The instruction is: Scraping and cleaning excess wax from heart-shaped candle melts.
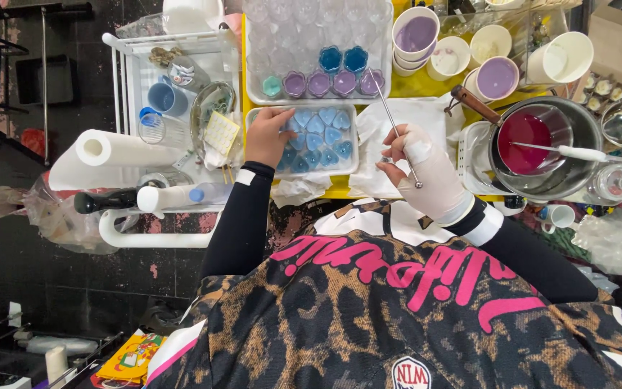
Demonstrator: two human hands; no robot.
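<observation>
The right hand's fingers point(397, 155) are pinched shut around a thin metal rod point(396, 130), thumb and forefinger closing on it a little below its middle. The rod slants up and away from the person, its far tip reaching toward the row of purple flower-shaped moulds point(329, 82), its near end finishing in a small ball by the wrist. The right hand point(426, 173) is wrapped in white bandage or a pale glove, bent slightly at the wrist, and it hovers over a white cloth point(419, 115) spread on the yellow table point(415, 88).

The left hand point(268, 135) lies palm-down with fingers loosely curled, their tips resting on the left edge of a white tray point(350, 167) filled with blue heart-shaped pieces point(318, 138). It grips nothing; it only presses on the tray. The tray sits at the near edge of the table, just left of the cloth. Both forearms, in black sleeves, reach forward from the body.

Beyond the tray stands a larger tray of clear moulds point(311, 36). At the table's right side a steel pot point(541, 148) holds red liquid, with cups of lilac and cream wax point(497, 76) behind it. A paper towel roll point(113, 153) lies on the white cart to the left.
</observation>
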